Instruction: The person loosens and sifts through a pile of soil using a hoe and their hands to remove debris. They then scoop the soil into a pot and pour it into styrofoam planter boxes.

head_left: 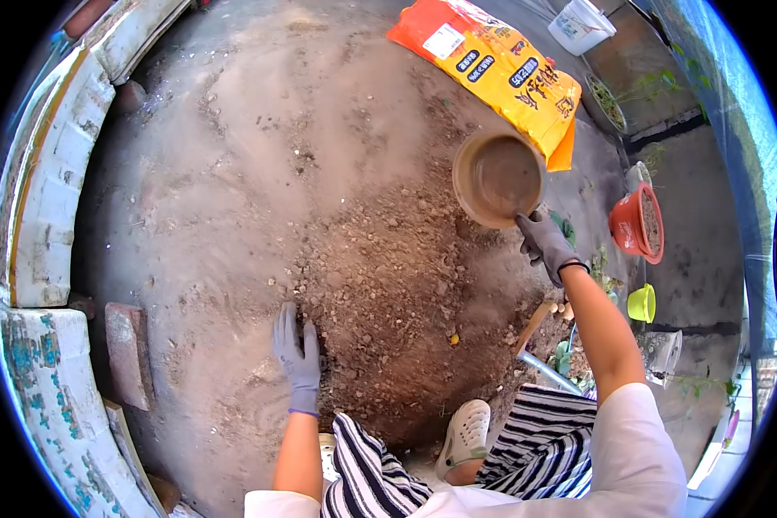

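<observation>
A round brown pot (498,177) tilts so that its hollow inside faces me. My right hand (546,244), in a grey glove, has its fingers closed on the near rim. My left hand (299,352), also gloved in grey, has its fingers stretched out on the ground at the left edge of a pile of loose brown soil (388,285). Nothing shows in that hand. Just beyond the pot lies an orange and yellow bag (509,69) with printed writing.
A red brick (129,356) lies left, beside weathered white boxes (43,181). Along the right stand a white bucket (582,26), a red pot (637,224) and a small yellow-green pot (641,303). A wooden-handled tool (535,328) lies near my right leg.
</observation>
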The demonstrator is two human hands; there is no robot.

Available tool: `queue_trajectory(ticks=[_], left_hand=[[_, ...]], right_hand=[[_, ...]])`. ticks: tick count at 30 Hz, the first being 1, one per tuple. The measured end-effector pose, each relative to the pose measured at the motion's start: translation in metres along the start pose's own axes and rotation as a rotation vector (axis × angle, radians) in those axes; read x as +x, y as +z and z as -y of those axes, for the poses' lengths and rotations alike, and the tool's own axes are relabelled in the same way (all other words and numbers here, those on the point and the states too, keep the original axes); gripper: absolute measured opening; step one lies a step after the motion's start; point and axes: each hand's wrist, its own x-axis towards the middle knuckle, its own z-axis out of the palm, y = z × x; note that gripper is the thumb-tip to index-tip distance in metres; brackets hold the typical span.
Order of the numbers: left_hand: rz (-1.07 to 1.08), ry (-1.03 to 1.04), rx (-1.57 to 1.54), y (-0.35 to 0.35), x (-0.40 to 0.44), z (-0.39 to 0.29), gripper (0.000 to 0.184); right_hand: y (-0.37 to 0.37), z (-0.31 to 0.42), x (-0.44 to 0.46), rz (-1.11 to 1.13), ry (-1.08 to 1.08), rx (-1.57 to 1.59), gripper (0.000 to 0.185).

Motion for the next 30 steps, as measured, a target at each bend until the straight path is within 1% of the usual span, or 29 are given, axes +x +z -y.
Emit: queue_trajectory(ticks=[1, 3, 4, 5, 7, 8, 9, 11, 13, 14, 15, 16, 17, 18, 19, 20, 22, 23, 24, 25, 26, 27, 29, 30], left_hand=[[-0.018, -0.001, -0.061, 0.005, 0.007, -0.002, 0.046], [-0.009, 0.005, -0.106, 0.013, 0.023, -0.005, 0.047], [0.001, 0.014, -0.151, 0.015, 0.028, -0.006, 0.048], [0.002, 0.007, -0.146, 0.016, 0.033, -0.007, 0.048], [0.109, -0.039, -0.265, 0.013, 0.039, -0.008, 0.050], [0.195, -0.011, -0.228, 0.006, 0.039, -0.007, 0.053], [0.191, -0.025, -0.212, 0.004, 0.033, -0.004, 0.053], [0.186, -0.093, -0.450, 0.006, 0.013, -0.001, 0.055], [0.204, -0.150, -0.390, -0.003, -0.001, -0.007, 0.056], [0.265, -0.248, -0.377, -0.009, 0.002, -0.020, 0.056], [0.324, -0.344, -0.367, -0.014, 0.004, -0.025, 0.056], [0.326, -0.397, -0.392, -0.006, 0.000, -0.013, 0.053], [0.320, -0.405, -0.385, 0.001, -0.004, -0.005, 0.053], [0.240, -0.419, -0.440, 0.009, -0.008, 0.001, 0.047], [0.162, -0.427, -0.496, 0.011, -0.007, 0.001, 0.042], [0.160, -0.428, -0.493, 0.011, -0.005, 0.001, 0.042], [0.173, -0.568, -0.512, 0.007, 0.003, -0.005, 0.038], [0.175, -0.567, -0.516, 0.009, 0.007, -0.004, 0.038], [0.062, -0.425, -0.542, 0.014, 0.011, -0.003, 0.037], [-0.051, -0.284, -0.568, 0.015, 0.019, -0.009, 0.036], [0.071, -0.335, -0.613, 0.007, 0.023, -0.013, 0.052], [0.077, -0.331, -0.623, 0.005, 0.028, -0.022, 0.052], [0.071, -0.024, 0.053, 0.007, 0.033, -0.033, 0.076], [0.181, -0.007, 0.070, 0.012, 0.031, -0.030, 0.098]], right_hand=[[0.000, 0.002, 0.003, 0.004, -0.005, -0.004, 0.045], [0.000, -0.005, 0.013, 0.025, -0.121, 0.341, 0.041], [0.006, -0.016, 0.043, 0.049, -0.145, 0.558, 0.038], [0.005, -0.012, 0.053, 0.056, -0.142, 0.554, 0.038], [0.008, -0.005, 0.071, -0.022, -0.113, 0.456, 0.033], [0.009, -0.004, 0.078, -0.150, -0.099, 0.267, 0.034], [0.010, -0.006, 0.082, -0.130, -0.102, 0.263, 0.034], [0.014, -0.013, 0.085, -0.699, -0.247, -0.353, 0.043], [0.013, -0.007, 0.071, -0.648, -0.226, -0.188, 0.055], [0.012, 0.004, 0.060, -0.522, -0.198, -0.165, 0.057], [0.021, 0.002, 0.063, -0.502, -0.201, -0.168, 0.057], [0.027, -0.001, 0.070, -0.573, -0.291, -0.246, 0.054], [0.032, -0.005, 0.079, -0.647, -0.382, -0.324, 0.051], [0.035, -0.009, 0.089, -0.675, -0.448, -0.286, 0.047], [0.035, -0.007, 0.092, -0.671, -0.450, -0.285, 0.047], [0.035, -0.006, 0.095, -0.641, -0.434, -0.251, 0.045], [0.039, -0.002, 0.090, -0.607, -0.419, -0.218, 0.044], [0.043, -0.001, 0.087, -0.653, -0.460, -0.200, 0.042], [0.044, 0.000, 0.081, -0.704, -0.496, -0.185, 0.041], [0.043, 0.003, 0.077, -0.714, -0.488, -0.192, 0.041], [0.042, 0.009, 0.075, -0.676, -0.492, -0.167, 0.040], [0.044, 0.015, 0.070, -0.639, -0.496, -0.140, 0.040], [0.053, 0.029, 0.052, -0.619, -0.465, -0.174, 0.039], [0.060, 0.030, 0.055, -0.612, -0.472, -0.177, 0.039]])
